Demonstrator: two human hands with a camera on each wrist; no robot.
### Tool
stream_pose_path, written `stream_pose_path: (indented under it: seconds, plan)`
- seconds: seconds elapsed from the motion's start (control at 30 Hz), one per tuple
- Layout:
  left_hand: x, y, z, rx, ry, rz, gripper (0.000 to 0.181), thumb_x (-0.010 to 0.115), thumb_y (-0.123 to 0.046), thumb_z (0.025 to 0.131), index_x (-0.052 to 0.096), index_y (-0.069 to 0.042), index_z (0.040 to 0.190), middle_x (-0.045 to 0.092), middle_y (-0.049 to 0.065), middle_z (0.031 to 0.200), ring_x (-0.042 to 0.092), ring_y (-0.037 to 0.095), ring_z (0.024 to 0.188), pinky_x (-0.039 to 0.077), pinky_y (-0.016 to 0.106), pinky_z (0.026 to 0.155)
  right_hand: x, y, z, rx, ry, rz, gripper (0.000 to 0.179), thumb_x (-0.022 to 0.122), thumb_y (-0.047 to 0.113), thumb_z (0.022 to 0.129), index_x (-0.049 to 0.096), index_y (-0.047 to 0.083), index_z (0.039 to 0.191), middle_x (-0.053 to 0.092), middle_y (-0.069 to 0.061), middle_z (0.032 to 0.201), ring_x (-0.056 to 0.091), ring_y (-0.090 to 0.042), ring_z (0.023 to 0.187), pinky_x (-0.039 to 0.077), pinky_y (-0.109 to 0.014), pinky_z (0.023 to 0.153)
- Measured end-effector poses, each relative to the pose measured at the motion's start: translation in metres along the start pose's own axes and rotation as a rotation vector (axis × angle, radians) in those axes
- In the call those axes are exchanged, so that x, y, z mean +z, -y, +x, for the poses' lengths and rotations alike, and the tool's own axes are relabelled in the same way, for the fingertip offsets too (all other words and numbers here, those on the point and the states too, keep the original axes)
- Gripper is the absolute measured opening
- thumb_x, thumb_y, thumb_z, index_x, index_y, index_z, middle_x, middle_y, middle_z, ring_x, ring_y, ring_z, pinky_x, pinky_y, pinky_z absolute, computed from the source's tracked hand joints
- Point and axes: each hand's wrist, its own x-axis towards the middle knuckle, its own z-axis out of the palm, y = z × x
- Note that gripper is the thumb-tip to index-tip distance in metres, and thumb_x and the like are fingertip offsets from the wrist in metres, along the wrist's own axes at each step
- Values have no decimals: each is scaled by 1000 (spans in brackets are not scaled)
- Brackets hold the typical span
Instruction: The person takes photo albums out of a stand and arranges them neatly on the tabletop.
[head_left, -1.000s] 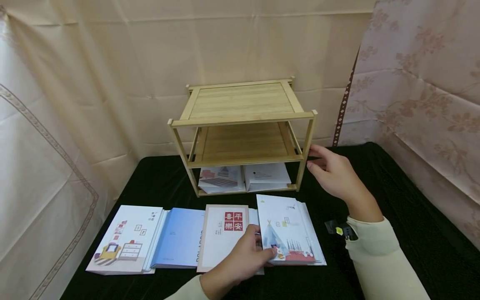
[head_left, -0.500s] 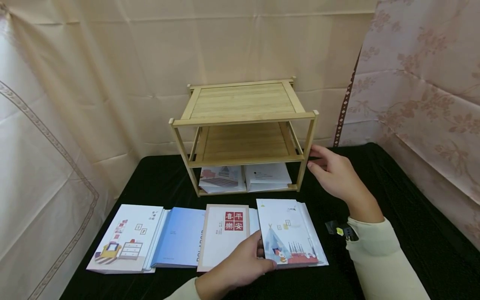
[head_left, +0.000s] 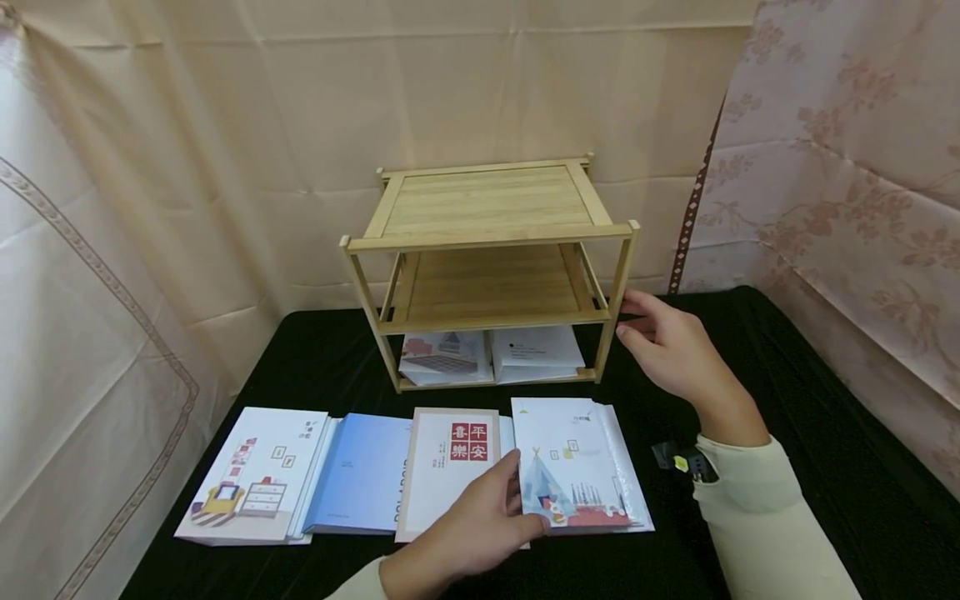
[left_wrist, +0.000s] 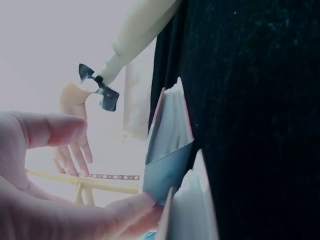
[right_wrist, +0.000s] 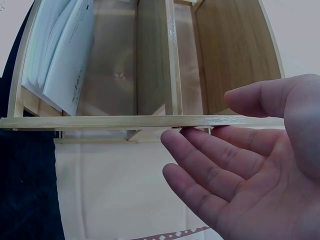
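Note:
A white book with a tent drawing lies on top of a small stack at the right end of a row. My left hand is at its lower left corner. In the left wrist view, the fingertips touch a book's side, while the thumb stands apart from it. My right hand is beside the right front post of a wooden rack. The right wrist view shows its relaxed fingers against the post's outer side, with the thumb apart on the near side.
Left of the stack lie a book with red characters, a blue book and a white book with a furniture drawing. Two lots of books, including a white one, sit on the rack's bottom level. Black cloth covers the table.
The tent book's far edge has come down, and it lies lower on its stack. My left thumb has come off its cover and the hand has shifted slightly left. The right hand stays put.

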Motion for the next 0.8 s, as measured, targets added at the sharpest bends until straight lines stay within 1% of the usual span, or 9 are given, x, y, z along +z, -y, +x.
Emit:
stream_pose_path:
  seconds: [0.07, 0.17, 0.27, 0.37, 0.43, 0.53, 0.6, 0.73, 0.8]
  plan:
    - [-3, -4, -1, -1, -37, 103, 92, 72, -10, 91, 13, 11, 160, 45, 30, 152, 52, 35, 140, 50, 33, 109, 0, 0, 0, -4, 2, 2, 55, 54, 21, 107, 39, 12, 159, 57, -19, 148, 65, -39, 124, 55, -59, 97]
    - [-12, -12, -4, 15, -117, 273, 92, 75, -21, 90, 22, 10, 159, 39, 34, 156, 46, 42, 144, 42, 46, 117, 0, -1, 0, -12, 6, 7, 55, 54, 21, 107, 39, 12, 159, 57, -19, 148, 65, -39, 123, 55, -60, 97]
    - [-28, -22, -4, 63, -225, 367, 83, 76, -25, 91, 34, 2, 157, 41, 31, 156, 46, 46, 142, 41, 58, 116, 0, -1, 0, -17, 7, 7, 55, 54, 20, 107, 39, 12, 159, 57, -19, 148, 65, -40, 123, 55, -60, 97]
    - [-48, -35, -1, 89, -365, 351, 70, 75, -21, 91, 44, -5, 152, 49, 21, 153, 49, 43, 139, 45, 59, 112, 0, -1, 0, -19, 2, 8, 55, 54, 19, 107, 39, 12, 159, 57, -19, 147, 65, -40, 123, 55, -59, 97]
    - [-62, -45, 0, 98, -468, 332, 63, 74, -18, 92, 48, -9, 148, 52, 13, 151, 50, 36, 139, 46, 54, 112, 0, -1, 0, -24, -1, 10, 55, 54, 19, 107, 39, 12, 159, 58, -19, 147, 65, -40, 123, 55, -59, 97]
    - [-84, -59, 1, 127, -612, 316, 56, 71, -14, 94, 49, -13, 145, 53, 8, 148, 49, 27, 137, 45, 49, 111, 0, -1, 0, -30, -3, 11, 55, 54, 18, 107, 40, 11, 159, 58, -19, 147, 65, -40, 122, 55, -59, 97]
    - [-98, -66, 1, 190, -703, 329, 53, 70, -12, 95, 49, -13, 143, 53, 8, 144, 50, 26, 134, 45, 47, 109, 0, -1, 0, -31, -4, 12, 54, 54, 18, 106, 40, 11, 159, 58, -19, 147, 65, -39, 122, 55, -59, 97]
    - [-124, -75, 4, 355, -867, 362, 43, 67, -8, 95, 51, -7, 135, 55, 10, 133, 51, 26, 124, 44, 44, 103, 1, -2, 1, -25, -9, 8, 54, 55, 17, 106, 41, 12, 158, 58, -18, 146, 66, -38, 122, 56, -58, 96]
    - [-136, -79, 7, 435, -931, 375, 40, 66, -5, 93, 51, -5, 131, 55, 12, 129, 51, 25, 120, 44, 42, 100, 1, -2, 1, -24, -12, 5, 54, 55, 17, 106, 41, 13, 158, 58, -18, 146, 66, -38, 121, 56, -58, 96]
